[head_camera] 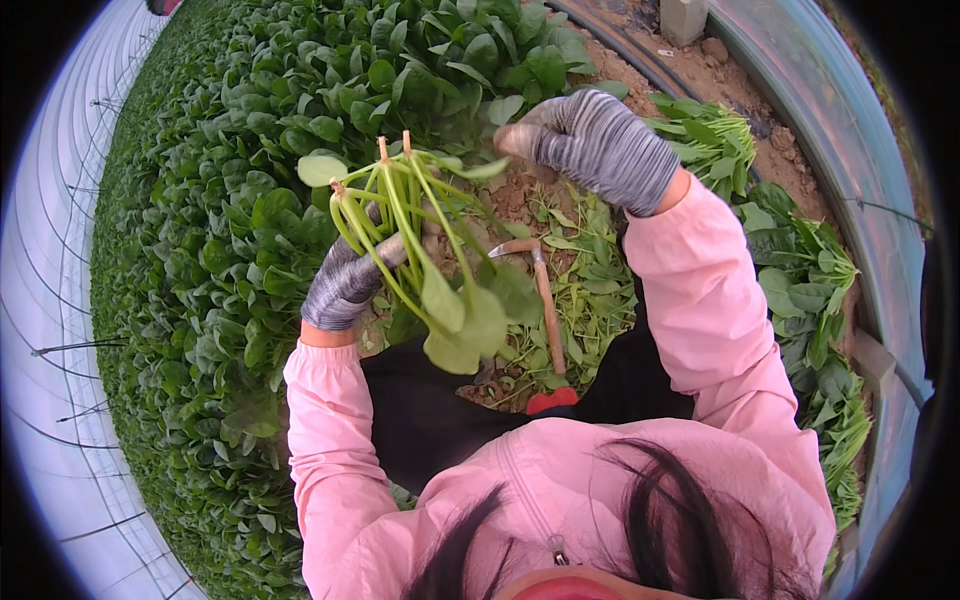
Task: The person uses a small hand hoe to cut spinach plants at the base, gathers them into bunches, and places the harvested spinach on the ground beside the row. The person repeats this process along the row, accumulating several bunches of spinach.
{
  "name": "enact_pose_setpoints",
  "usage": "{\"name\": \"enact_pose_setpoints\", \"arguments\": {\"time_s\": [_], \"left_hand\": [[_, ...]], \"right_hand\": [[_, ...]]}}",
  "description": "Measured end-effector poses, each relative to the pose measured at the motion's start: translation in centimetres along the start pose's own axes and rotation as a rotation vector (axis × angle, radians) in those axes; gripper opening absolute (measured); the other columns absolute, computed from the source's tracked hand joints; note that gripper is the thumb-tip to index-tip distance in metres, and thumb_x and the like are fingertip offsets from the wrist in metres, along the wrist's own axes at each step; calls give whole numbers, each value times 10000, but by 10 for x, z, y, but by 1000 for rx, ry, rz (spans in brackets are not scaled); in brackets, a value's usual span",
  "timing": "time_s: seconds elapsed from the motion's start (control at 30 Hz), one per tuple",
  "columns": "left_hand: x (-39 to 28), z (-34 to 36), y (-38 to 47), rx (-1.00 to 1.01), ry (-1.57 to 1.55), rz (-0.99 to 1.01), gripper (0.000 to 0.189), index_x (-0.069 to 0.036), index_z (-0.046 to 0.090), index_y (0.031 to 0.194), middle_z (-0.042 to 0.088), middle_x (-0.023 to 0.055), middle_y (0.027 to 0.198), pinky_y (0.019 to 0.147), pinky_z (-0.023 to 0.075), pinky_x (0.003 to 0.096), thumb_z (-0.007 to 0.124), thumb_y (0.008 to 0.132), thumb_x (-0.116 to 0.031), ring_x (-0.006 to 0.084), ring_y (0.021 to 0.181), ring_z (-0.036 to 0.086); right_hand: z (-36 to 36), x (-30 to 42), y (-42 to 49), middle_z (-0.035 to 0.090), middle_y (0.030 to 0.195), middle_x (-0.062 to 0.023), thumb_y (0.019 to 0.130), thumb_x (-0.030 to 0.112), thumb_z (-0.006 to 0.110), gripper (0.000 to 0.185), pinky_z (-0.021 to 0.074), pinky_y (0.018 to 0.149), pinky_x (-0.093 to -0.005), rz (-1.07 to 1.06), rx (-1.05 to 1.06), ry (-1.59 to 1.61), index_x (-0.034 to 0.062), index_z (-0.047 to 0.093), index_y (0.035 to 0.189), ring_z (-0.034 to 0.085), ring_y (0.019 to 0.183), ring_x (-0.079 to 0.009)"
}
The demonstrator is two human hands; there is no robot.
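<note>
My left hand [352, 274], in a grey striped knit glove, grips several cut spinach plants [405, 217] by their stems. Their cut root ends point away from me and their leaves hang toward my lap. My right hand [592, 146], gloved alike, is raised to the right of the bunch with its fingers bent together; part of a leaf lies close to its fingertips, and whether they hold it I cannot tell. A sickle [546, 300] with a wooden handle and curved metal blade rests on the ground between my legs, among loose leaves [589, 262].
Dense growing spinach [225, 240] fills the left and far side. Cut bunches [712, 142] and more spinach piles [806, 277] line the right. Beyond them are black hoses [630, 52], a concrete block [682, 21] and the greenhouse's plastic film wall [847, 135].
</note>
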State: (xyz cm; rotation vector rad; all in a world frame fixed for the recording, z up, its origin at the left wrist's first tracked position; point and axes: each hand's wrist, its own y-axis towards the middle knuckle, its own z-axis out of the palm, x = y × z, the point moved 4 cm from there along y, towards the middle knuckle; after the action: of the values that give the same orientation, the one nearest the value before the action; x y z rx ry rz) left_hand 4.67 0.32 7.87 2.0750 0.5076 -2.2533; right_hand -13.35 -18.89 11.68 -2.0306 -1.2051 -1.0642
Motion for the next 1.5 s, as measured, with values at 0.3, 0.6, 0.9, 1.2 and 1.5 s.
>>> {"name": "enact_pose_setpoints", "arguments": {"time_s": [0.3, 0.6, 0.9, 1.2, 1.5], "left_hand": [[-2, 16, 0, -45, 66, 17, 521, -27, 501, 1307, 614, 62, 1144, 920, 464, 307, 697, 877, -246, 145, 1037, 575], [-7, 29, -4, -28, 262, -44, 488, -16, 512, 1281, 620, 48, 1110, 867, 472, 281, 696, 874, -213, 136, 1007, 576], [3, 17, -4, -31, 167, -37, 525, -48, 509, 1319, 619, 42, 1114, 901, 472, 306, 712, 869, -228, 146, 1011, 584], [16, -1, 1, 29, 27, -38, 533, -26, 555, 1231, 613, 38, 1071, 831, 483, 291, 751, 799, -267, 145, 952, 573], [3, 25, 5, -56, 384, 125, 629, 0, 357, 1412, 558, 76, 1219, 929, 465, 304, 679, 893, -151, 143, 1066, 546]], "right_hand": [[37, 38, -20, 572, 1175, -112, 741, 153, 771, 343, 494, 905, -344, -589, -595, -181, 47, 635, 1037, 574, 1068, -269], [34, 43, -20, 608, 1127, -106, 734, 122, 719, 177, 486, 885, -392, -633, -678, -127, 41, 678, 886, 589, 1006, -305], [20, 17, -5, 599, 1157, -96, 825, 279, 717, 302, 494, 785, -306, -365, -262, 493, -9, 635, 869, 590, 909, -152], [14, 13, -6, 698, 983, -129, 891, 259, 659, 344, 513, 831, -315, -406, -200, 272, 29, 641, 1146, 658, 925, -192], [12, 16, -9, 675, 833, -131, 850, 140, 644, 156, 533, 717, -342, -330, -316, -324, 44, 667, 970, 663, 760, -258]]}}
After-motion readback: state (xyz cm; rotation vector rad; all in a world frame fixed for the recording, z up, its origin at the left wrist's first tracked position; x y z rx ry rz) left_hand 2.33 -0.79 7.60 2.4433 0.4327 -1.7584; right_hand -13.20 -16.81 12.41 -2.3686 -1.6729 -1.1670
